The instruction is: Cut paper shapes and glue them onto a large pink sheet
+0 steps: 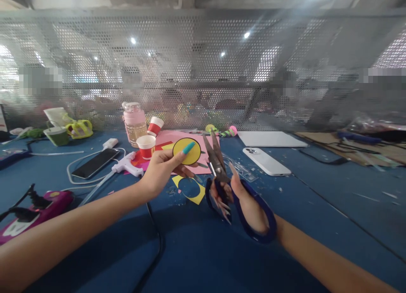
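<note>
Above the table [320, 221], outstretched left hand [161, 168] pinches 1 disc [192, 156], right hand [247, 200] grips scissors [218, 165].

The yellow disc [193, 156] looks like smooth, matt paper or card, and the scissors [218, 165] pair dull grey metal blades with dark blue handles [270, 231] that look like plastic. Over on the left I see a glue gun [128, 164] in smooth white plastic and a dark phone [95, 164] with a glossy, glass-like face. At the far side, perforated metal-looking screening [190, 51] rises behind a smooth blue tabletop [317, 250], with rough brown cardboard [336, 144] on the right.
</note>
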The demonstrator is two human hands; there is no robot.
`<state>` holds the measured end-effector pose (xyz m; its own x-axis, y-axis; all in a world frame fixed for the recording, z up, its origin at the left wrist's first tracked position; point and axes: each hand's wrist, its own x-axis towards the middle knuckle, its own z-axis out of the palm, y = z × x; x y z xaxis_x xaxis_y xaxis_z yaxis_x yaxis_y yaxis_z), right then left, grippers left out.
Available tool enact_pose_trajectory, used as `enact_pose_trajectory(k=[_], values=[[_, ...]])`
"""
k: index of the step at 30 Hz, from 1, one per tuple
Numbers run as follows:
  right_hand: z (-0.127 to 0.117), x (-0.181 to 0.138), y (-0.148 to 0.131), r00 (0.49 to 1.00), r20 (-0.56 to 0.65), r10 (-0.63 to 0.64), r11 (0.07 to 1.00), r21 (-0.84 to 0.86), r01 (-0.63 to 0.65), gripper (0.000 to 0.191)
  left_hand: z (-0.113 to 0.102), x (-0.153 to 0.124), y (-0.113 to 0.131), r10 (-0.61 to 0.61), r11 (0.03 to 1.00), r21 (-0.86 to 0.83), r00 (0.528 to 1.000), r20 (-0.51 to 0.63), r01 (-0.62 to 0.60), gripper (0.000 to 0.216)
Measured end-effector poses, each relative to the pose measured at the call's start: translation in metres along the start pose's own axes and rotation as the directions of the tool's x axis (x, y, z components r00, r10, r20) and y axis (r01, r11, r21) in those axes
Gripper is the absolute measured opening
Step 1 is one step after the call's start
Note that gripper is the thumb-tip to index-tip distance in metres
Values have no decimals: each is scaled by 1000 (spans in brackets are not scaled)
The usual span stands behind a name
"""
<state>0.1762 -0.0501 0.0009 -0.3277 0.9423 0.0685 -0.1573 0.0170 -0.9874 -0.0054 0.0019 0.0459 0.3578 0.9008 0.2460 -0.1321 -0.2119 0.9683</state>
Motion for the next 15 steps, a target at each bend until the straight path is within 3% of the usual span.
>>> enact_pose_trajectory(k=[7, 11, 15], values=[[2, 8, 0, 989, 22, 144, 981, 126, -146, 67, -8, 14, -18, -154, 965, -234, 977, -146, 117, 6], [-3, 13, 2, 985, 72, 156, 958, 230, -169, 63, -12, 16, -25, -132, 955, -283, 982, -138, 88, 24], [-5, 17, 4, 983, 82, 167, 933, 309, -184, 62, -17, 15, -34, -97, 960, -270, 992, -83, 71, 55]])
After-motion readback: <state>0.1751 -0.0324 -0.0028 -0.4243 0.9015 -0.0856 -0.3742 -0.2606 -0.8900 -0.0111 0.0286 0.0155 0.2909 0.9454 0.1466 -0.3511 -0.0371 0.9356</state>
